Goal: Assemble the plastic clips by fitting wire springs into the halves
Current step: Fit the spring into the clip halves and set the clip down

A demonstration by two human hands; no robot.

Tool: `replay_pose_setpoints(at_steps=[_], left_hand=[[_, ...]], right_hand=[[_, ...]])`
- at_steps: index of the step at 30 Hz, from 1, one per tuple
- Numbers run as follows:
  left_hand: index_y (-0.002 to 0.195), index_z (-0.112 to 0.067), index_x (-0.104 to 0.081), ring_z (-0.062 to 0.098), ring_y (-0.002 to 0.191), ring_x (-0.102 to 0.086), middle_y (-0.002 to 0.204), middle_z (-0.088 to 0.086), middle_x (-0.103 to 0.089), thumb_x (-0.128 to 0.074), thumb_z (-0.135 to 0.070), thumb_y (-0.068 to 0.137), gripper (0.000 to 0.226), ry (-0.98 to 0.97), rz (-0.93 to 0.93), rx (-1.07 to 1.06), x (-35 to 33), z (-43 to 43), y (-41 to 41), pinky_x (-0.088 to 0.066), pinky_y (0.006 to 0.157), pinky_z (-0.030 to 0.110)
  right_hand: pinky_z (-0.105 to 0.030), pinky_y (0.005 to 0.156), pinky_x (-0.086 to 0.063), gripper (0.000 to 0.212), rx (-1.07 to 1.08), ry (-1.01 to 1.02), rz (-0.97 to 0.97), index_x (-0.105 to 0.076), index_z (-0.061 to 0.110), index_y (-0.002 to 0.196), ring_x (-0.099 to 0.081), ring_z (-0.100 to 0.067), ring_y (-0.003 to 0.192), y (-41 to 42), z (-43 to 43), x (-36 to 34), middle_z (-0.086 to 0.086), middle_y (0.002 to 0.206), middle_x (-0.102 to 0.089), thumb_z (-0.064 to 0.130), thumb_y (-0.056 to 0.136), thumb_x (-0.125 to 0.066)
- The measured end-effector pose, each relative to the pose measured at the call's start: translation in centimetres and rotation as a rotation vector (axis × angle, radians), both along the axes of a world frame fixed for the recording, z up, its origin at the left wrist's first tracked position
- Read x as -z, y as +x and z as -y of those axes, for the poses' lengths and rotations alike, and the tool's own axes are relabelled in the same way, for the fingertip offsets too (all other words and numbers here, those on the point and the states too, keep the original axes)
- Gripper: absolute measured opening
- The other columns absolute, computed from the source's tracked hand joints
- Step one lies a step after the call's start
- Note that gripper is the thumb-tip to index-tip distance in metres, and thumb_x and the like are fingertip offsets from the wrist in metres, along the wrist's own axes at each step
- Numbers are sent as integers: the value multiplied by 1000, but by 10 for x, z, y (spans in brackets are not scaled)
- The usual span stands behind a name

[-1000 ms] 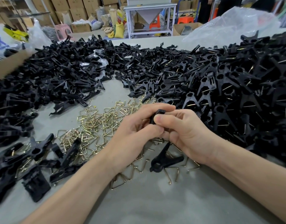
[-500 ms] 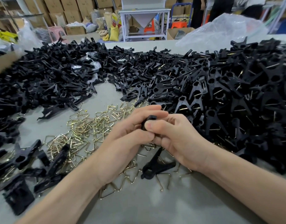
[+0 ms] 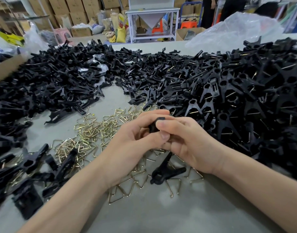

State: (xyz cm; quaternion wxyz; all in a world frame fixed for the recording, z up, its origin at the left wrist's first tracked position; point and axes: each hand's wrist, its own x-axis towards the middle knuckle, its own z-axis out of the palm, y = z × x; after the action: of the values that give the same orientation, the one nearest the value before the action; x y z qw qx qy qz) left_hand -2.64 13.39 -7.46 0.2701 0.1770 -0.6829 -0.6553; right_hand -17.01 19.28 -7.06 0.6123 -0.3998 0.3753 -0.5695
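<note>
Both hands meet over the middle of the grey table [image 3: 161, 212]. My left hand [image 3: 131, 143] and my right hand [image 3: 188, 142] together grip one black plastic clip [image 3: 155, 125], fingers curled round it; only its top end shows between the thumbs. A black clip [image 3: 166, 172] lies on the table just below my hands. Brass wire springs [image 3: 94, 132] are scattered to the left and under my hands. Loose black clip halves [image 3: 60, 81] are piled at the left and back. Clips with springs fitted [image 3: 245, 98] are heaped at the right.
A few more black clips [image 3: 32, 163] lie at the near left among springs. A clear plastic bag [image 3: 236, 29] sits at the back right edge. Beyond the table stand cardboard boxes [image 3: 77, 12], sacks and a white metal stand [image 3: 152, 22].
My hands keep the same grip on the clip with only small finger shifts. The camera view has tilted slightly, so everything sits a little lower and further left in the frame.
</note>
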Motion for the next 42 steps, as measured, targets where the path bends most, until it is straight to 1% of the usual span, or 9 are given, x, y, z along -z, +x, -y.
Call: replay_pose_setpoints(at_steps=[3,7,10,13,19,27,30,34,42], left_hand=[[114,-17,-69,27,128,-51,138,8,-52,-67,-24,72,43,1,11,19,0,2,2,-44,103,50],[112,-20,-71,20,133,-45,144,-12,-43,-71,-25,67,45,-42,40,15,3,1,1,-40,106,50],[109,-24,-73,15,141,-34,147,-17,-38,-71,-25,67,43,-45,30,7,4,0,0,-37,108,50],[108,-25,-73,15,142,-30,147,-20,-38,-70,-22,70,38,-51,35,44,4,3,1,-36,109,51],[102,-24,-74,16,134,-44,139,-8,-52,-67,-17,71,33,-58,25,73,4,5,1,-37,109,49],[105,-17,-73,16,132,-47,137,-7,-54,-66,-15,71,35,-39,34,119,6,10,3,-39,108,45],[107,-16,-72,14,132,-46,137,-7,-54,-66,-11,73,34,-36,41,164,5,11,4,-40,108,42],[110,-18,-72,12,134,-44,137,-8,-54,-66,-10,75,36,-50,60,189,3,14,6,-38,109,42],[124,-17,-64,8,141,-32,145,-7,-45,-64,-11,82,43,-45,151,288,-3,19,16,-31,114,45]], right_hand=[[-26,76,-56,16,-4,-16,-11,-73,6,83,-68,-18,88,-1,0,1,-12,89,-71,14,79,-60],[-22,76,-54,19,-63,-53,-90,-71,6,93,-68,-16,88,-3,0,0,-6,87,-72,8,78,-60],[-24,78,-55,28,-55,-44,-109,-69,-2,100,-68,-21,90,-5,0,1,-15,94,-70,10,76,-64],[-25,76,-56,23,-57,-42,-121,-69,-4,95,-67,-20,84,-5,1,2,-14,87,-70,9,77,-62],[-24,72,-55,13,-61,-59,-176,-75,5,81,-68,-19,80,-8,3,5,-10,80,-71,8,76,-64],[-27,81,-54,20,-43,-111,-301,-72,0,90,-68,-20,88,-11,5,13,-13,89,-72,16,79,-67],[-30,85,-54,37,-54,-118,-343,-69,-7,93,-67,-22,92,-13,6,14,-21,93,-70,26,77,-70],[-27,84,-52,35,-88,-120,-351,-70,-2,99,-68,-19,96,-14,6,15,-8,96,-73,27,79,-68],[-44,96,-50,41,-102,-127,-438,-71,8,106,-65,-32,106,-14,7,17,-15,109,-70,36,77,-73]])
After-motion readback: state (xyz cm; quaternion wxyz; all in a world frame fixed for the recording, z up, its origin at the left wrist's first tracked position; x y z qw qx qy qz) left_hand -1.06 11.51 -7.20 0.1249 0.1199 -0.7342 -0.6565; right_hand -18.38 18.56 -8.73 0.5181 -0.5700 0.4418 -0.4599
